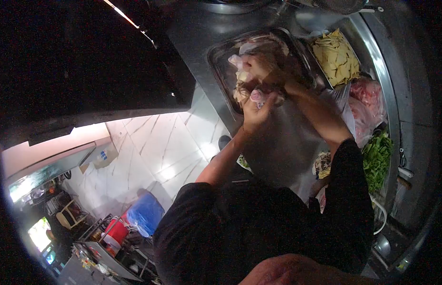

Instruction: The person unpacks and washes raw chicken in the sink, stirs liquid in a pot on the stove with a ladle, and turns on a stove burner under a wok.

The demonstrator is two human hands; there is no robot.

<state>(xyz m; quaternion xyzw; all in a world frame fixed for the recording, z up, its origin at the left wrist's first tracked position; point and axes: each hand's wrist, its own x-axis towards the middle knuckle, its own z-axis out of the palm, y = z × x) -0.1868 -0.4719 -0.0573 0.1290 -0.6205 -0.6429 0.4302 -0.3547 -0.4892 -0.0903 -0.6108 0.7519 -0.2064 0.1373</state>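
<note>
Pale pink pieces of raw meat (239,61) lie in a rectangular metal tray (215,71) on the steel counter. My left hand (255,116) is at the tray's near side, closed round a pinkish-white piece of raw meat (258,96). Just beyond it, my right hand (267,69) reaches over the meat in the tray. Motion blur and shadow hide its fingers, so what it grips, if anything, does not show.
Right of the tray sits a container of flat yellowish strips (336,56). Beside it are bagged red meat (366,107) and leafy greens (378,159). A steel counter (290,142) lies before me. Left and below are the tiled floor (154,142) and a blue bag (145,213).
</note>
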